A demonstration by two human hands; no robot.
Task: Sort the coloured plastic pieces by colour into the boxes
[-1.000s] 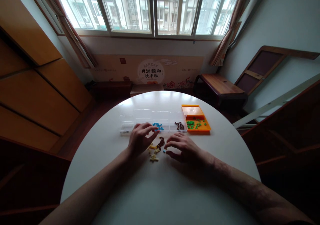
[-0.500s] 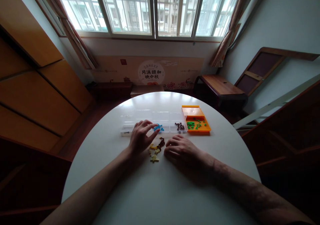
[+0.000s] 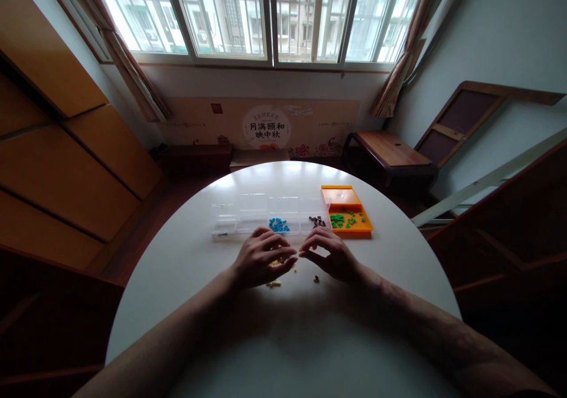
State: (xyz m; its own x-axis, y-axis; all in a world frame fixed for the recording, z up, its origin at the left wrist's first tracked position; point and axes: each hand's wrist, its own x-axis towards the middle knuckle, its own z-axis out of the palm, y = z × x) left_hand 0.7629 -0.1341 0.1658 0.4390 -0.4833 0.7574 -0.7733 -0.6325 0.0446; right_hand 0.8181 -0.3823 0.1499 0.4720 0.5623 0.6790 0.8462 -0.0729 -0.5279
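Over the middle of the table, my left hand (image 3: 264, 257) and my right hand (image 3: 332, 255) bring their fingertips almost together. Both have thumb and fingers closed in a pinch; whatever they hold is too small to make out. Pale yellow small pieces (image 3: 274, 283) lie below my left hand, which hides part of the yellow and brown pile. A small dark and yellow piece (image 3: 316, 279) rests under my right hand. Just beyond the hands, blue pieces (image 3: 279, 225) and dark brown pieces (image 3: 318, 221) sit in compartments of a clear plastic box (image 3: 251, 225).
An orange tray (image 3: 352, 234) with green pieces (image 3: 337, 220) stands right of the clear box, its lid raised at the back. All of this is on a round white table (image 3: 186, 292). Beyond it are a wooden bench (image 3: 390, 147) and a window.
My left hand has come back from the blue pieces toward me and to the right. My right hand has turned and lifted its fingers to meet it. The dark and yellow piece now shows.
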